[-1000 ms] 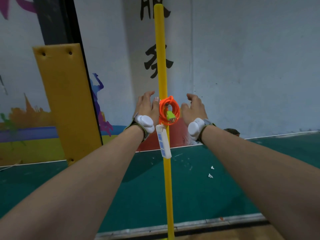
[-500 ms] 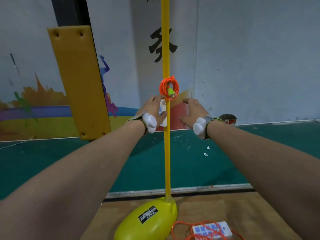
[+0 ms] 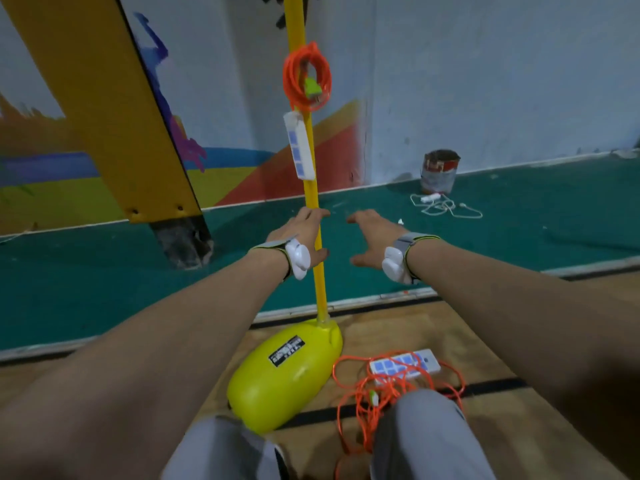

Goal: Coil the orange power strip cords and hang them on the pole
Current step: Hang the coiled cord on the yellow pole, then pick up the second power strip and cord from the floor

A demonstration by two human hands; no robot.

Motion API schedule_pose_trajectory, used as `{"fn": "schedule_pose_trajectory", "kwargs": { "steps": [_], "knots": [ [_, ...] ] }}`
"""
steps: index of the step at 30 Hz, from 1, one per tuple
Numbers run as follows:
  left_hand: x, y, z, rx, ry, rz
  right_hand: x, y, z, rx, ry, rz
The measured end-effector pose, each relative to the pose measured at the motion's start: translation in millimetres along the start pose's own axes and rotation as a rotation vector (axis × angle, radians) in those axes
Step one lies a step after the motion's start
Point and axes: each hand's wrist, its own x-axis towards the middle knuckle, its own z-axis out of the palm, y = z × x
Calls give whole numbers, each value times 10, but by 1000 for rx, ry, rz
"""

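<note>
The left hand (image 3: 300, 235) is resting open-fingered against the thin yellow pole (image 3: 311, 190), and the right hand (image 3: 375, 237) is spreading empty just beside it. One coiled orange cord (image 3: 307, 77) is hanging high on the pole. A loose orange cord (image 3: 398, 382) is lying on the wooden floor (image 3: 381, 327).

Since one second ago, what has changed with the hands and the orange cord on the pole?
Both hands moved down, away from the coiled orange cord: the left hand and the right hand are now open below the white power strip, holding nothing. The cord stayed hung on the yellow pole, with the strip dangling under it.
</note>
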Motion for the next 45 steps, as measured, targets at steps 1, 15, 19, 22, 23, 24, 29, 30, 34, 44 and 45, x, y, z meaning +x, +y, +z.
{"fn": "schedule_pose_trajectory", "kwargs": {
  "steps": [1, 15, 19, 22, 23, 24, 29, 30, 34, 44, 45],
  "knots": [
    [27, 15, 154, 3, -35, -9, 16, 60, 141, 0, -30, 10],
    [390, 71, 2705, -149, -370, -44, 74, 1372, 2104, 128, -331, 185],
    [474, 87, 3583, -151, -509, -59, 83, 1893, 2923, 177, -469, 282],
    [478, 140, 4077, -176, -533, -82, 28, 2139, 3379, 201, -511, 335],
    [538, 173, 4249, -205, -552, -113, 73, 2266, 3552, 228, -548, 369],
    [570, 173, 4510, -217, -605, -129, 105, 2405, 3801, 242, -580, 382],
    [703, 140, 5273, -238, -705, -98, 184, 2785, 4557, 211, -564, 431],
    [735, 145, 5424, -237, -726, -104, 223, 2858, 4686, 232, -580, 458],
    [946, 159, 6146, -248, -751, -145, 457, 3329, 5301, 235, -591, 501],
    [1390, 378, 7150, -194, -807, -45, 631, 4386, 5904, 163, -308, 876],
    [1396, 369, 7249, -188, -728, -33, 667, 4411, 5873, 175, -291, 901]
  ]
}}
